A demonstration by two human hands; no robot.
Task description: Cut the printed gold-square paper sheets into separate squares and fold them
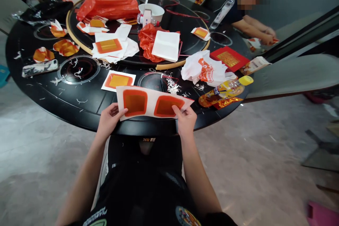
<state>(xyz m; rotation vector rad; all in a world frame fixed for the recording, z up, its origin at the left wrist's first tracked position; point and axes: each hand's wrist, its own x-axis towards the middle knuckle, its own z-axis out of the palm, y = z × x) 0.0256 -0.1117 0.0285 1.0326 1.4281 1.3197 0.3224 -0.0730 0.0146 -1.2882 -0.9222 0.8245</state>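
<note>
Paper sheet [150,103] in pinch of left hand [109,119] & right hand [186,120], thumbs on top, forearms fwd.

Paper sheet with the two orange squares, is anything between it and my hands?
Nothing visible. The left hand grips the paper sheet at its left edge, the right hand at its lower right edge, both touching it directly.

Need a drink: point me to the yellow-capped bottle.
Head view, right side: the yellow-capped bottle lies on the black table's near edge, beside the white plastic bag, right of the right hand.
</note>
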